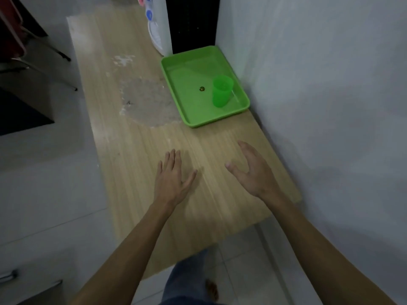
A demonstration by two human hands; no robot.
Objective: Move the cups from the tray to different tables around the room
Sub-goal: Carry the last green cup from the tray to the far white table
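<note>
Fingers (174, 159) spread, empty — upright translucent green cup (222, 90) in green tray (174, 69)

We see a dim, flat-lit frame with a cool grey cast and soft focus throughout. The wooden table (141, 139) carries a pale sheen at 6 o'clock, between the forearms. A faint shadow sits beside the left hand (170, 177) at its 2 o'clock side. The green tray (176, 67) stays the most saturated patch. Wide-angle distortion bends the table edges and the wall (319, 84) toward 3 o'clock. Corners at 9 and 11 o'clock fall nearly black.
</note>
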